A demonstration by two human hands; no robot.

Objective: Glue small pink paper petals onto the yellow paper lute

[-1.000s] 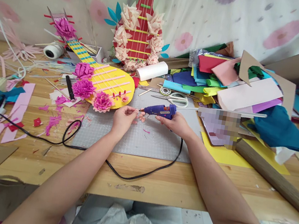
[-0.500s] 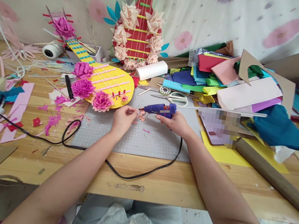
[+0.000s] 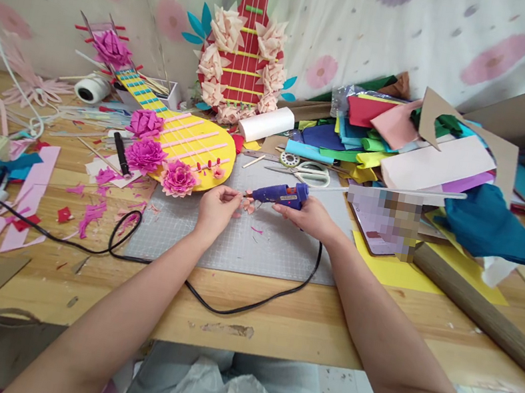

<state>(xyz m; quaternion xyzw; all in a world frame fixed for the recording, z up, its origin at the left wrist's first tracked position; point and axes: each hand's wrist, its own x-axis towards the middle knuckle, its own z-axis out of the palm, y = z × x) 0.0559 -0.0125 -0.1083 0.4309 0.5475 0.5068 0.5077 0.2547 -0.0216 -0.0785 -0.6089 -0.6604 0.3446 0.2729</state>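
Observation:
My right hand (image 3: 307,214) is wrapped round a blue glue gun (image 3: 278,194), with a long white glue stick (image 3: 395,191) poking out of its back. The nozzle points left at a small peach paper flower (image 3: 248,206). My left hand (image 3: 220,206) pinches that flower at its left side; the fingertips partly hide it. Both hands are above a grey cutting mat (image 3: 233,245). Just left of my left hand lies a yellow paper guitar (image 3: 200,145) bearing pink paper flowers (image 3: 179,178).
Scissors (image 3: 314,174) and a tape roll (image 3: 290,159) lie behind the glue gun. A black cord (image 3: 242,313) loops across the table front. Coloured paper (image 3: 372,121) is heaped at back right, near a brown tube (image 3: 476,309). A red paper guitar (image 3: 240,77) stands at the back.
The glue gun tilts very slightly, its glue stick end shifting a little left. Both hands stay almost in the same place, with the flower still pinched.

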